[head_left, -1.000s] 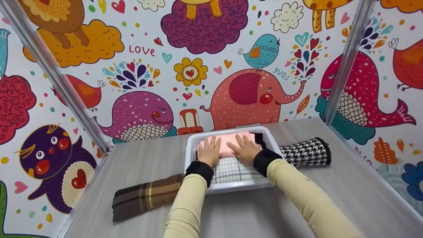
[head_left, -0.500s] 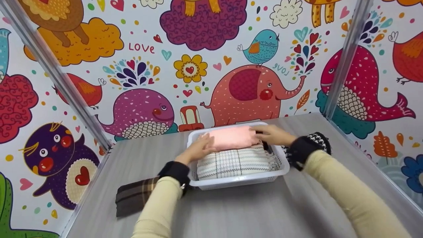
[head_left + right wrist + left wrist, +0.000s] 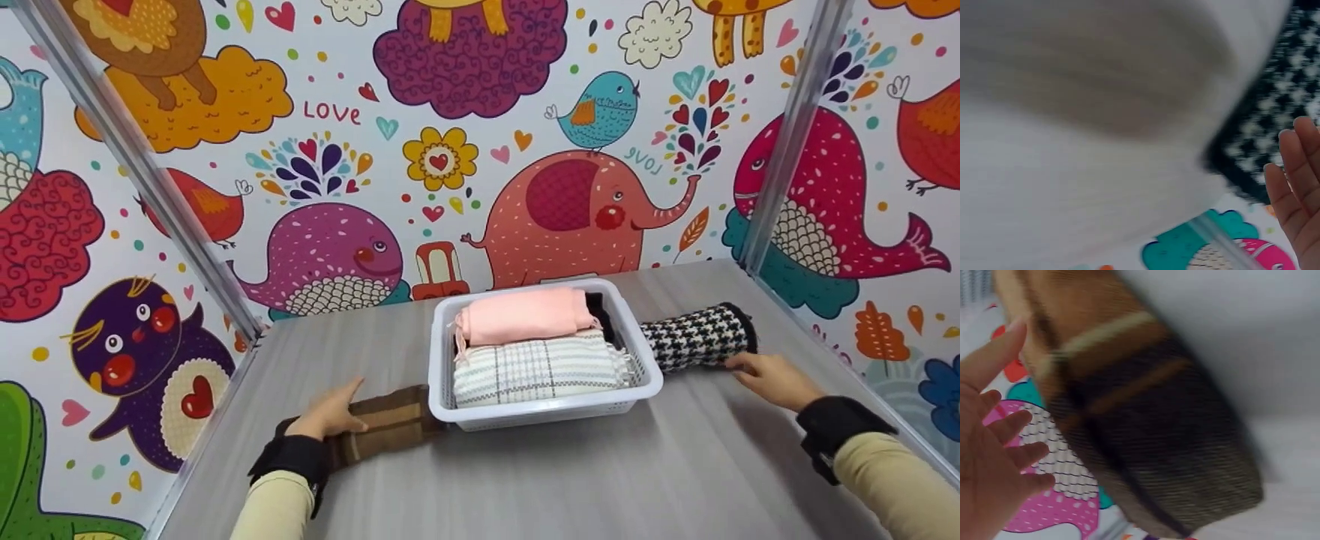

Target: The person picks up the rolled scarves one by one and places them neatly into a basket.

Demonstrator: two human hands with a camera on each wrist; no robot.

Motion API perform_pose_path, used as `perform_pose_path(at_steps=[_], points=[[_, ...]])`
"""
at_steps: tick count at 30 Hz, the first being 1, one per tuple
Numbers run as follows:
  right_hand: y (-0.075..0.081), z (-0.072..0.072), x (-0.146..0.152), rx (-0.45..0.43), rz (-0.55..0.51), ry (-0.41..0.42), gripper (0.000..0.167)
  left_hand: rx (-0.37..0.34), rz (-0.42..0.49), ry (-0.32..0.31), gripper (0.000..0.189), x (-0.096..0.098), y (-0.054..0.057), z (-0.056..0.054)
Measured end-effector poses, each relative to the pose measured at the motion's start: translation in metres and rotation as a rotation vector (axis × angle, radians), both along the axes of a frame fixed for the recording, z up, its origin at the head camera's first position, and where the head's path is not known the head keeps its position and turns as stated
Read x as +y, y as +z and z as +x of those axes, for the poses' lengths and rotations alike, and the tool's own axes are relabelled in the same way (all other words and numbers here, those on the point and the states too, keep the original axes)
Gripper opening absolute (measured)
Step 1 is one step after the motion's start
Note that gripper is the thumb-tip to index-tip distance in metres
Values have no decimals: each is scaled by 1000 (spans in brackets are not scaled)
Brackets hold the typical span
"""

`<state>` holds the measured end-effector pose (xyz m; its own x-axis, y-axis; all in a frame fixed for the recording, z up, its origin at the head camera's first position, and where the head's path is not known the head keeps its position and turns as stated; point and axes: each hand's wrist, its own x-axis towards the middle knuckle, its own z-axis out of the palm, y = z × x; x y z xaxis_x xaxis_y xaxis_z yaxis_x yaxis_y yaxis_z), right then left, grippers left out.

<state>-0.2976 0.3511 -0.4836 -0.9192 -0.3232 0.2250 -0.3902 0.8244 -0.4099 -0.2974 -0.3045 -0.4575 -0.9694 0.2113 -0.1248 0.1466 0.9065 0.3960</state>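
Beside white basket (image 3: 551, 409): left hand (image 3: 326, 417), fingers spread, by brown cloth (image 3: 401, 424); right hand (image 3: 778, 380), fingers straight, by houndstooth cloth (image 3: 697, 339)

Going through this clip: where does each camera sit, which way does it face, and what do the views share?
Head: worn on the head, facing forward and down at the basket, table and patterned wall; both sleeves, left hand and right hand show.
Left wrist: on that wrist, facing the brown plaid cloth; left thumb and fingers show.
Right wrist: on that wrist, houndstooth cloth at the right edge; right fingers show.
Shared: head and left wrist, the brown plaid cloth; head and right wrist, the houndstooth cloth.
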Motion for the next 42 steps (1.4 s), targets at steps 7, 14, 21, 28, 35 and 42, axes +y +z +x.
perform_pose_path(at_steps=[7,14,21,28,35,42], points=[[-12,8,11,-146,-22,-14,23,-31,-143,-6,87,-12,-16,0],[-9,7,0,-92,-9,58,21,-121,-194,36,83,-1,-20,-2],[-11,6,-12,-71,-21,137,18,-269,-100,46,66,5,-28,7],[-13,5,-20,-62,-14,175,18,-439,3,-71,71,24,-25,17],[-16,6,-43,-120,-1,297,19,-146,-131,-268,70,42,-45,26],[-12,14,-95,-134,84,475,27,59,-197,-321,89,87,-59,35]])
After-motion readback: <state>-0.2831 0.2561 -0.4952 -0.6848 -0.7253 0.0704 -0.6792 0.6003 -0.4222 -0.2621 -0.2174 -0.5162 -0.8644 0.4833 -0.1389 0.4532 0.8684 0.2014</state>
